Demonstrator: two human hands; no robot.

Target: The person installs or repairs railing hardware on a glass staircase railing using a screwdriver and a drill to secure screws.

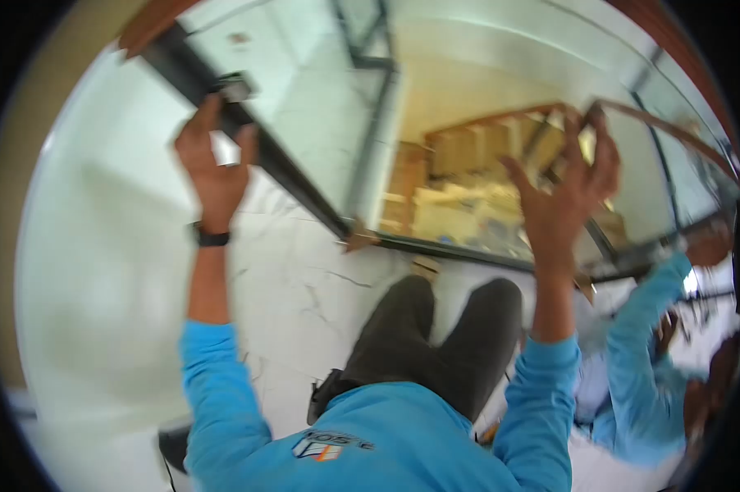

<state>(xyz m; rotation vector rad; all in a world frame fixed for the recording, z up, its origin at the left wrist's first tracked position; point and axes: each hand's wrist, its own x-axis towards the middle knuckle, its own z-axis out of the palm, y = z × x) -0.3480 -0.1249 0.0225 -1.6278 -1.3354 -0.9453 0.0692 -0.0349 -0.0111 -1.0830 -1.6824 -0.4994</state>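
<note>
indoors, a person in a blue long-sleeved shirt (386, 418) and dark trousers (419, 336) reached both arms toward a dark frame (288, 180) that ran diagonally past the left hand and then across, beyond the knees. the left hand (212, 164), a dark band (212, 239) around its wrist, was raised at the frame, fingertips just beside a small fitting (237, 87) on the bar; a bright patch showed between thumb and fingers, and whether that grip held anything could not be told through the blur. the right hand (560, 201) was raised with its grip spread wide and bare, in front of a wooden railing (501, 123) seen beyond the frame. a brown block (359, 238) sat at the frame's near corner, above a white, grey-veined floor (296, 295). at right, another person's blue sleeve (632, 328) extended, that person's hand (709, 244) near the frame's far end.
</note>
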